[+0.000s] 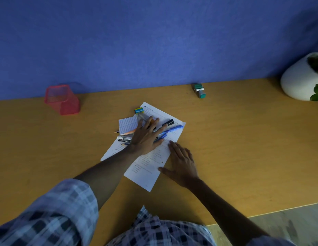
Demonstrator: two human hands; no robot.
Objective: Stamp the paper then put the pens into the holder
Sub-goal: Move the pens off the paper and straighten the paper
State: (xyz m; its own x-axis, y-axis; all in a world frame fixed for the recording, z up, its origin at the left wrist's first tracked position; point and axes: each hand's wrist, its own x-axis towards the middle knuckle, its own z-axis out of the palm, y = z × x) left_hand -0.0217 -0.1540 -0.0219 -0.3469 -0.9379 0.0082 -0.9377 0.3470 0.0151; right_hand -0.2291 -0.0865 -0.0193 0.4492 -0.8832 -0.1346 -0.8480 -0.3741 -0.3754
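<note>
Checked sleeves frame the near edge, and from them both arms reach out over the wooden worktop [225, 139]. Nearest, the right hand [181, 164] lies flat with fingers spread, holding nothing, its thumb pressing the edge of the printed paper [145, 167]. Just beyond, the left hand [145, 137] is also splayed flat and grips nothing, lying on a heap of pens [170, 130] and markers that rests on the paper's far half.

That heap is the obstacle: it covers much of the sheet, so stamping room is limited. Sweeping the pens aside could drag the loose paper askew or roll a round pen off towards the edge. A small card [128, 124] and an eraser [139, 110] lie among them and may get swept along.

Farther back, the green stamp [200, 90] sits by the blue wall, well apart from the paper. The red mesh holder [62, 100] stands far left and a white plant pot [296, 80] far right.
</note>
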